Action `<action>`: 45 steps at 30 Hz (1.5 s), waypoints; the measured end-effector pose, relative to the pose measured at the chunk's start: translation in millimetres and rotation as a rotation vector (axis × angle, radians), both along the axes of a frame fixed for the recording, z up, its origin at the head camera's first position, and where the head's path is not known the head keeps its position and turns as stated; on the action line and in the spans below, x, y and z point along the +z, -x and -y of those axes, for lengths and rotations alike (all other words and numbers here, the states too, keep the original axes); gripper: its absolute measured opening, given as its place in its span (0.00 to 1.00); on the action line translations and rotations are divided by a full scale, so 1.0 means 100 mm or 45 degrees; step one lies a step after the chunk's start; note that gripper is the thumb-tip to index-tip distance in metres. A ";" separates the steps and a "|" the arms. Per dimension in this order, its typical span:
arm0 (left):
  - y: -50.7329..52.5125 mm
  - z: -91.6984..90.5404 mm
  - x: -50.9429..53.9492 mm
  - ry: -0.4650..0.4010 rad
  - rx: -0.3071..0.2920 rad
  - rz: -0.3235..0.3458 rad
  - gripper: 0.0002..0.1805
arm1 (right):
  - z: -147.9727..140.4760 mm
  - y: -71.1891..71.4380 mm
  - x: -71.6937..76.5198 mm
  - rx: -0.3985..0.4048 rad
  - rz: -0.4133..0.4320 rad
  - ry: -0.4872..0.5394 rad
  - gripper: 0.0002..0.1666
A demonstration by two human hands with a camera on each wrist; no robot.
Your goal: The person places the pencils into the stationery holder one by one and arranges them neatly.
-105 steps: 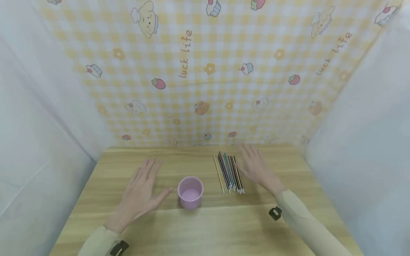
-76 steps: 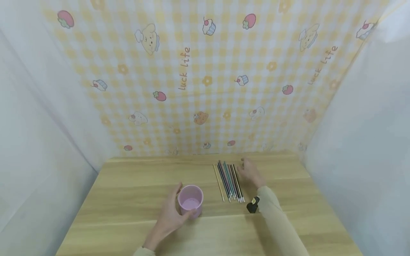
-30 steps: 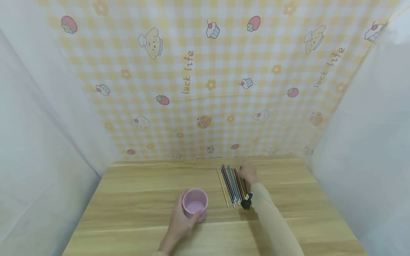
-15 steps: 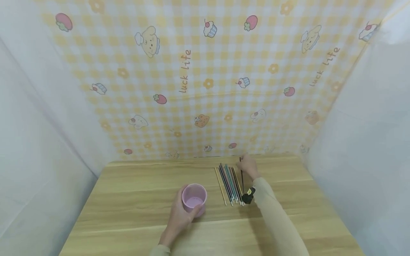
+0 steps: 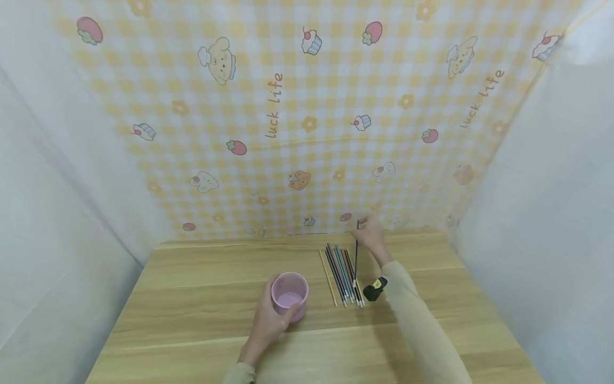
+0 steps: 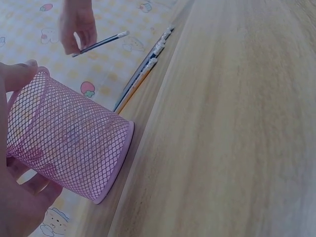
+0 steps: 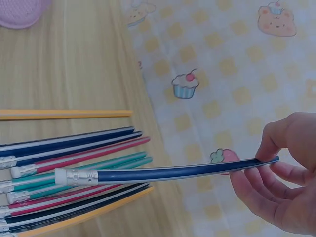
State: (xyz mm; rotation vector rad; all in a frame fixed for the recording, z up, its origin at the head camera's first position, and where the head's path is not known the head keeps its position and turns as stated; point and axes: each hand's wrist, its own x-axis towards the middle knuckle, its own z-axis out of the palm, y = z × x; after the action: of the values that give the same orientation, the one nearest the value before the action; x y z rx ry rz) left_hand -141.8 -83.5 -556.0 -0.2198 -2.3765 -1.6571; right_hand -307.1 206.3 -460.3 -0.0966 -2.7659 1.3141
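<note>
Two hands share a wooden table (image 5: 192,309), as the head view shows. The left hand (image 5: 267,319) is clamped around the side of a pink cup (image 5: 290,286), thumb toward the near side, a grip that likely steadies it; no pencil shows inside. The right hand (image 5: 371,234) pinches a dark pencil (image 5: 356,252) near its upper end, eraser (image 5: 354,283) hanging down toward a row of pencils (image 5: 340,274). That row lies just right of the cup, likely for easy reach, with one yellow pencil (image 5: 328,277) set slightly apart.

From the left wrist, the cup shows mesh sides and appears to stand on its base, fingers wrapping one side and thumb near the rim, which leaves the mouth uncovered. Beyond, the dark pencil hangs clear of the table.

From the right wrist, thumb and fingertips close together on the pencil's plain end, leaving most of its blue length and the eraser free. It looks slightly bowed, perhaps a flexible kind. The eraser overlaps the row from this angle; whether it touches cannot be told.
</note>
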 end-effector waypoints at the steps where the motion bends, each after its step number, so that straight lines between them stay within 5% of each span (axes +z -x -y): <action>1: 0.00 0.00 -0.01 0.000 0.005 0.004 0.52 | 0.00 0.00 0.02 -0.001 -0.012 0.008 0.27; 17: -0.02 -0.03 -0.04 -0.039 0.010 0.042 0.52 | 0.24 -0.19 0.44 -0.066 -0.348 0.089 0.31; 31: -0.01 -0.07 -0.09 -0.037 0.031 0.018 0.53 | 0.56 -0.49 0.87 -0.009 -0.686 0.297 0.22; 38: 0.03 -0.05 -0.05 -0.026 0.027 -0.027 0.52 | 0.73 -0.67 1.01 0.109 -0.835 0.486 0.22; 45: 0.03 -0.04 -0.03 -0.011 0.036 -0.054 0.52 | 0.96 -0.83 0.98 0.160 -0.854 0.615 0.21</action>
State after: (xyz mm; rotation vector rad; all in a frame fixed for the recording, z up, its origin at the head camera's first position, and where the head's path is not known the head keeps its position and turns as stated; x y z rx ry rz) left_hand -144.7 -79.6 -559.0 -0.2163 -2.3302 -1.6337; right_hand -223.6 110.7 -362.7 0.4169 -1.8969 1.6387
